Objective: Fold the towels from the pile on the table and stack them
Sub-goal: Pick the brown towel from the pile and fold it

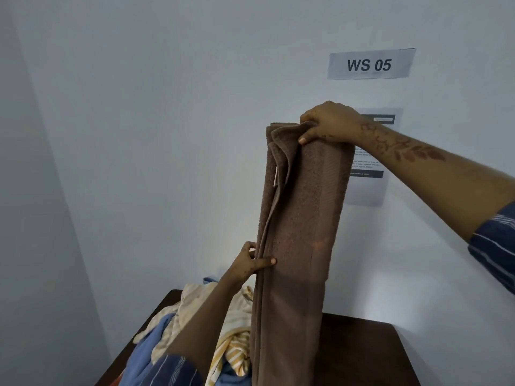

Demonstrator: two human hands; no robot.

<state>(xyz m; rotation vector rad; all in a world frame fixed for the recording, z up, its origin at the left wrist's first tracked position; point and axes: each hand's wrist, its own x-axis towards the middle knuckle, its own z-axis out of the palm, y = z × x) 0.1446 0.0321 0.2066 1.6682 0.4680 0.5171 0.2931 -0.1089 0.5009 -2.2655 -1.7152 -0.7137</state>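
Brown towel: we find it held up lengthwise, folded into a long narrow strip, hanging from above head height down past the near edge of view, in front of the wall and over the table; the right hand grips its top end, thumb pressed on the near face and fingers curled over the upper edge, several layers bunched in the hold; the right arm reaches in from the right, raised and nearly straight, a striped blue sleeve pushed back above the elbow and a henna pattern along the forearm; the left hand pinches the towel's left edge about midway down, thumb flat on the front, fingers tucked behind the layered edges; the left forearm rises steeply from the lower frame. We note a small label on the towel's upper left fold. The pile of towels, cream, yellow-striped and blue, lies on the left part of the dark table, behind the left arm; a paper sign reading "WS 05" is fixed on the wall, with a printed sheet below it, partly hidden by the towel.
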